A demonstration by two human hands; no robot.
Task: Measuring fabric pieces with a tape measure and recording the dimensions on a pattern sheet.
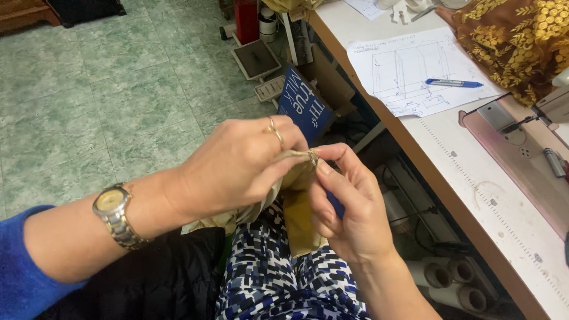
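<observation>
Your left hand (237,169) is closed around a bunched piece of tan fabric (299,219) over your lap, and your right hand (344,204) pinches the same cloth at its top edge, thumb and forefinger meeting at a small metal ring or clasp (312,156). Both hands are nearly shut on the cloth, which hangs near you between them, above your patterned knees. Keep the pinch close to the metal piece, hold the fabric taut with the left, and work slowly so the edge does not slip from your fingertips.

Just beyond your hands, a blue carton with white lettering (303,102) leans below the table edge. On the white table (474,178) to the right lies a sheet with a box drawing (415,71), a blue pen (453,83) across it.
</observation>
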